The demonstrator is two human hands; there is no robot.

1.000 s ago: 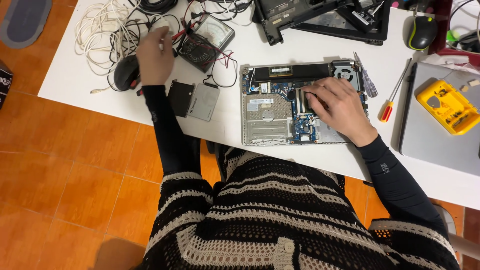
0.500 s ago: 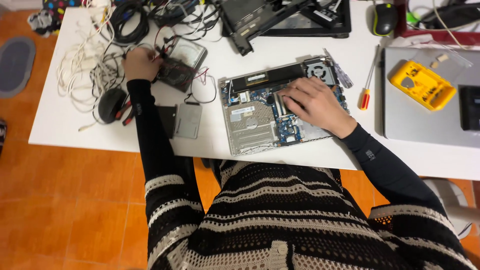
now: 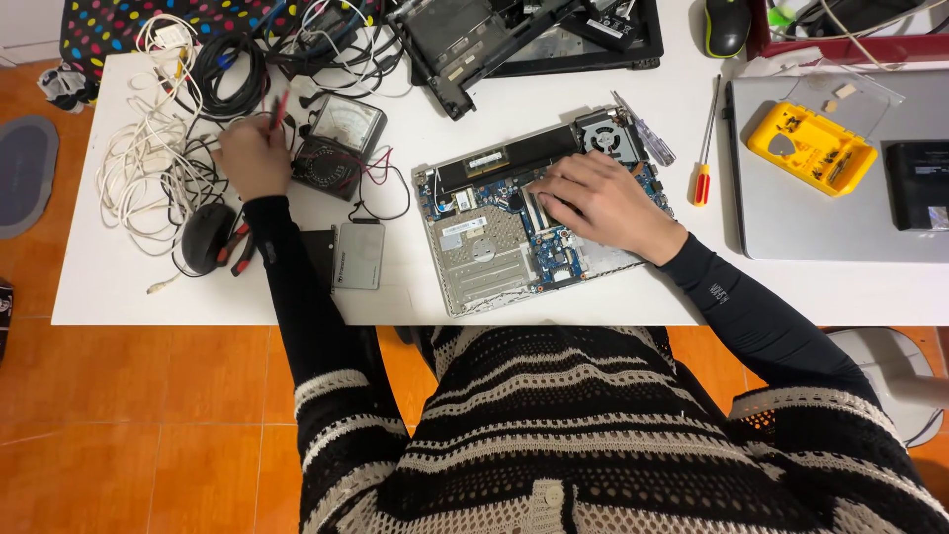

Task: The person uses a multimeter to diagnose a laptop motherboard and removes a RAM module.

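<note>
My left hand (image 3: 253,156) is closed around a thin red probe (image 3: 280,111) just left of a black analog multimeter (image 3: 336,144) at the table's left. My right hand (image 3: 603,203) lies flat, fingers spread, on the exposed circuit board of an opened laptop base (image 3: 494,247) in the middle of the white table (image 3: 415,307). A silver drive (image 3: 357,255) and a black drive (image 3: 318,259) lie side by side between the two hands.
Tangled white and black cables (image 3: 158,148) fill the left end, with a black mouse (image 3: 206,237) and red-handled pliers nearby. A red-handled screwdriver (image 3: 704,158), a yellow bit case (image 3: 811,148), a closed grey laptop (image 3: 840,213) and another dismantled laptop (image 3: 514,35) lie right and behind.
The view shifted, so the table sits lower and more to the right in frame. My left hand has lifted a red probe beside the multimeter. My right hand has stayed on the board.
</note>
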